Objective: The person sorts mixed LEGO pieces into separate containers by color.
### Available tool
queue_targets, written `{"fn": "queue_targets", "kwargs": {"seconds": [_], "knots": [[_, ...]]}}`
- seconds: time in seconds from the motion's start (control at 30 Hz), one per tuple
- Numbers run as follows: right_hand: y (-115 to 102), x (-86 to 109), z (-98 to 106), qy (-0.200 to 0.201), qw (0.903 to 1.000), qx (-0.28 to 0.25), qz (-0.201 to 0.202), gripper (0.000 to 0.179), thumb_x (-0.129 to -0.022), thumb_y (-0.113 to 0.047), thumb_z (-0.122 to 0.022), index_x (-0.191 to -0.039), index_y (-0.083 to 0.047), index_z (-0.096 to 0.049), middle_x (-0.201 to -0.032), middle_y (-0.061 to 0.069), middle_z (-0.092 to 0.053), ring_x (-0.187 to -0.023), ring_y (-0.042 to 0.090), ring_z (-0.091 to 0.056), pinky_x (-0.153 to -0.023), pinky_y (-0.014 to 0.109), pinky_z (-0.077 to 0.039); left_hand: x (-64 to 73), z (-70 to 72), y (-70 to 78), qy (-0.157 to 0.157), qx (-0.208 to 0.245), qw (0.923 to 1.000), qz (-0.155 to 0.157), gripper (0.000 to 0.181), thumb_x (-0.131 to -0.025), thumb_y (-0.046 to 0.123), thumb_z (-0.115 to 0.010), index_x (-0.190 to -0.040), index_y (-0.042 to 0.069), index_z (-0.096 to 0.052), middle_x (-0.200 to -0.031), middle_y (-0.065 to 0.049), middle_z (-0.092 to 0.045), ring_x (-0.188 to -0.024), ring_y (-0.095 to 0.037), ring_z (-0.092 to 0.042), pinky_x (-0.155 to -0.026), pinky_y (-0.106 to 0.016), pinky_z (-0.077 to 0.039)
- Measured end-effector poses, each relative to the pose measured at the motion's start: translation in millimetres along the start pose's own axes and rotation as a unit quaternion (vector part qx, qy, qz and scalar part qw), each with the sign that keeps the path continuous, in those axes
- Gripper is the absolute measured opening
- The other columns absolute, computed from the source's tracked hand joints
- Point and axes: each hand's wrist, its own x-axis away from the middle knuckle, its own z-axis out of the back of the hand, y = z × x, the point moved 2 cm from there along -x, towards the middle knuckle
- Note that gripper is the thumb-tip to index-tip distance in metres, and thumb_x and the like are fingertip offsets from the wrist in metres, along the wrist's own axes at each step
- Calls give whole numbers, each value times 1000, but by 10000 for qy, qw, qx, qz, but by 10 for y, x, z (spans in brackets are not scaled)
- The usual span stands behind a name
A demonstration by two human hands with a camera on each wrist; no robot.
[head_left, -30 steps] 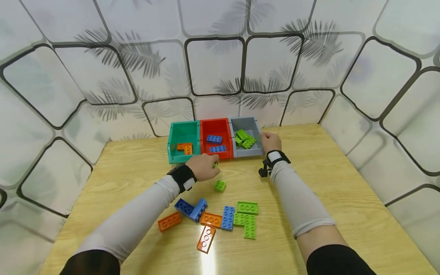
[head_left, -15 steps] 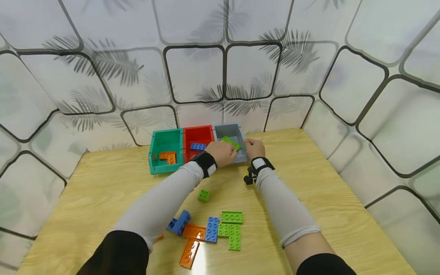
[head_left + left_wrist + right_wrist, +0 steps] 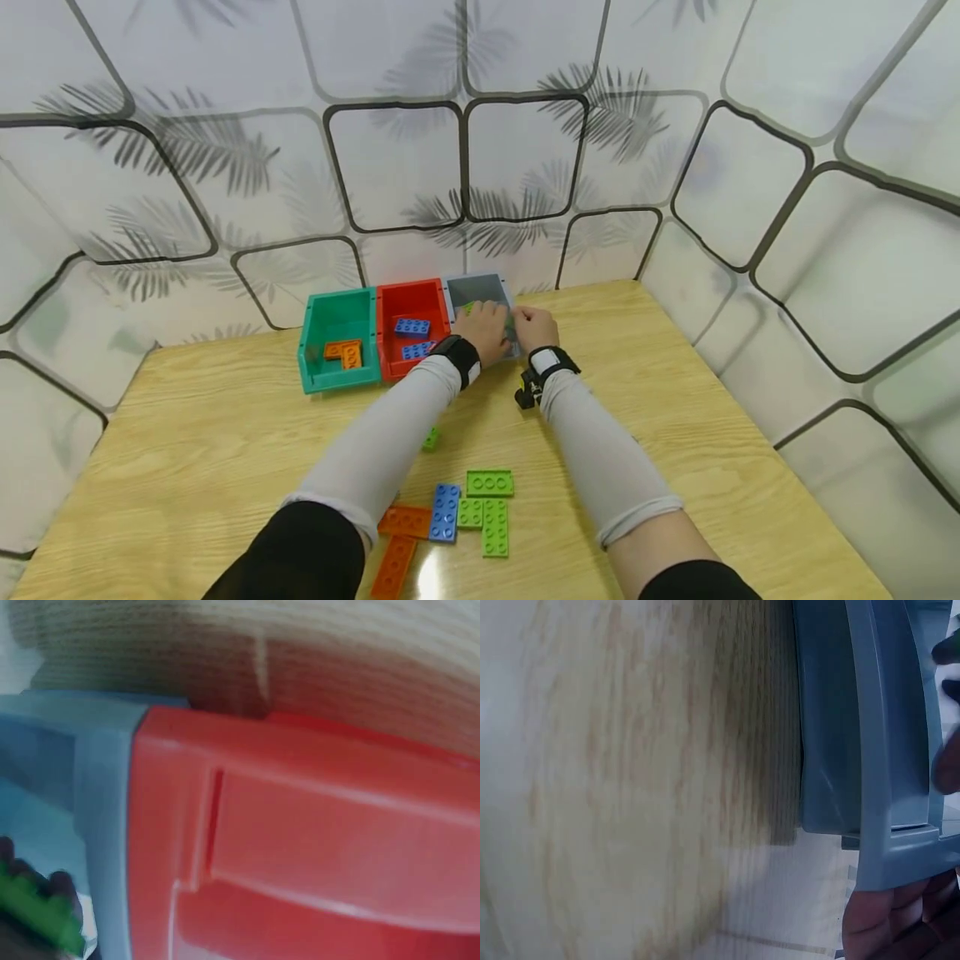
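Note:
Over the grey bin [image 3: 476, 287], my left hand [image 3: 486, 332] reaches down with its fingers inside the opening. A green toy building brick [image 3: 41, 911] shows among its fingertips in the left wrist view, pinched and slightly blurred. My right hand [image 3: 534, 328] grips the grey bin's right side; in the right wrist view its curled fingers [image 3: 870, 922] wrap the rim at the corner. More green [image 3: 468, 307] shows inside the grey bin, mostly hidden by the left hand.
A red bin [image 3: 409, 290] with blue bricks [image 3: 412, 327] and a teal bin [image 3: 339, 300] with orange bricks [image 3: 351, 356] adjoin on the left. Nearer lie loose green [image 3: 495, 528], blue [image 3: 445, 512] and orange bricks [image 3: 405, 521], partly behind the left arm.
My left hand has moved right from before the red bin to over the grey bin, carrying a green brick. The right hand keeps its grip on the grey bin. The head view has shifted rightward.

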Motion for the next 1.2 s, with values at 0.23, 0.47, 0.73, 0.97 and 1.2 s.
{"fn": "queue_targets", "kwargs": {"seconds": [0.23, 0.47, 0.73, 0.97, 1.2], "knots": [[23, -39, -17, -123, 9999, 41, 52, 36, -107, -28, -56, -131, -7, -73, -126, 14, -72, -107, 33, -69, -90, 47, -55, 39, -35, -21, 131, -31, 9999, 70, 53, -105, 38, -57, -147, 6, -51, -143, -17, -56, -136, -37, -49, -117, -55, -36], [10, -12, -32, -245, 9996, 41, 130, 38, -108, -29, -54, -134, -7, -71, -130, 15, -70, -117, 34, -67, -97, 49, -54, 90, -51, -96, -90, 74, 9999, -56, 73, -107, 45, -53, -163, 5, -29, -165, -19, -34, -156, -36, -23, -126, -49, -20], [-23, 30, 41, -320, 9994, 81, 100, 40, -109, -30, -51, -135, -6, -70, -129, 17, -70, -115, 36, -67, -97, 49, -53, 199, 31, -198, -133, 267, 9995, -97, 75, -106, 47, -56, -161, 3, -31, -167, -20, -29, -157, -36, -18, -127, -47, -17], [-51, 49, 32, -311, 9995, 19, 59, 41, -110, -31, -50, -137, -6, -68, -133, 17, -69, -104, 37, -67, -92, 47, -52, 564, 151, -331, 266, 138, 9978, -589, 60, -105, 37, -61, -151, 1, -48, -154, -19, -48, -150, -37, -35, -124, -48, -27], [-43, 16, -7, -380, 9992, 93, -47, 43, -111, -32, -47, -141, -7, -65, -138, 17, -66, -108, 37, -66, -93, 48, -52, 1148, 260, -466, 335, 372, 9935, -1019, 37, -102, 25, -67, -132, 3, -65, -124, -16, -64, -119, -32, -59, -106, -44, -48]]}}
